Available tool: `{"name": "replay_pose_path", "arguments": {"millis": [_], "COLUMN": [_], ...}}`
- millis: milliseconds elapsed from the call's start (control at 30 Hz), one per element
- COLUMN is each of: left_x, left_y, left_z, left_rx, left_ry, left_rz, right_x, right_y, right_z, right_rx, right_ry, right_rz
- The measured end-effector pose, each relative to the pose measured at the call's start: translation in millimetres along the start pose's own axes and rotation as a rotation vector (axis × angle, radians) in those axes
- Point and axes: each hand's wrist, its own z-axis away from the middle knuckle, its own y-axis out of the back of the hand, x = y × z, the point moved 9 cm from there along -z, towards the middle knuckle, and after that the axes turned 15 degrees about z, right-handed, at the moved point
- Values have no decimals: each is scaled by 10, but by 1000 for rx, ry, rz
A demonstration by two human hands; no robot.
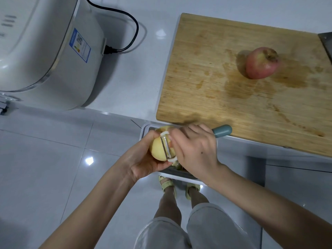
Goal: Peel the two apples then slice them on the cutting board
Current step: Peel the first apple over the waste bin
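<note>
In the head view, a pale, mostly peeled apple [159, 150] is cupped in the left hand [143, 163], fingers closed around it, over a white bin [144, 130] at the counter's near edge. A peeler [168, 146] is gripped by the closed right hand [196, 151] — its blade laid against the fruit, its teal handle protruding right. Farther right, a red unpeeled apple [262, 62] sits on the wooden cutting board [224, 90] — well apart from both hands.
</note>
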Motion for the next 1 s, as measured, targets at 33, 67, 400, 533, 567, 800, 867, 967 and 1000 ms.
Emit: {"name": "replay_pose_path", "arguments": {"millis": [33,67,400,533,567,800,867,967,1000], "left_x": [3,2,-61,-79,-80,-89,-129,-84,-49], "left_y": [3,11,30,64,63,-39,-186,-281,-250], "left_z": [-4,-17,13,59,76,156,218,236,210], "left_rx": [15,25,8,-9,-18,-179,-307,-369,-349], "left_ry": [-12,-23,72,120,131,192,237,238,225], "left_rz": [-5,-13,37,55,57,-8,-48,-40,-17], "right_x": [-31,-55,229,353,373,329,291,359,393], "right_y": [14,40,6,-65,-87,-273,-395,-583,-635], "right_z": [-4,-5,41,112,134,160,230,365,405], "right_rx": [23,43,-67,-88,-94,-180,-278,-425,-464], "right_ry": [18,33,-53,-81,-88,-79,-62,-111,-142], "right_rz": [33,55,-120,-153,-157,-192,-157,-108,-94]}}
